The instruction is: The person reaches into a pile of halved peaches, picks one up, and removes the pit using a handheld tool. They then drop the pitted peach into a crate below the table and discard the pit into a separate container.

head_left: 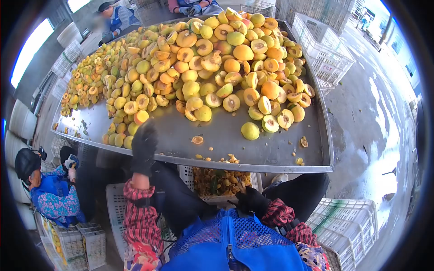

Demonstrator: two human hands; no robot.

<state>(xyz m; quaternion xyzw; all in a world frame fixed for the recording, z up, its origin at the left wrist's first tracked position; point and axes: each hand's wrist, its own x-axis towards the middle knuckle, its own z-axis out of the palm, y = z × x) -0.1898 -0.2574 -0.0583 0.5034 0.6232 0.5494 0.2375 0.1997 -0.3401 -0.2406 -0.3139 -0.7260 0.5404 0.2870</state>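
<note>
My left hand [144, 147], in a black glove, reaches over the front edge of the metal table [253, 156]. Its blurred fingertips are right by a peach half [141, 117] at the near side of the pile; how they are bent does not show. My right hand [252, 201], also gloved in black, is closed low in front of my lap. A short, thin, brownish tip sticks out of it, and I cannot tell what the thing is. Below the table edge, a white crate [184, 177] holds peach pits and scraps beside this hand. Halved yellow peaches [194, 88] cover much of the tabletop.
A raised rim [331, 153] borders the table. White plastic crates [348, 226] stand at my right, with more [323, 54] beyond the table. One co-worker [54, 189] sits at my left; two others [118, 20] are across the table. Wet floor [361, 131] lies to the right.
</note>
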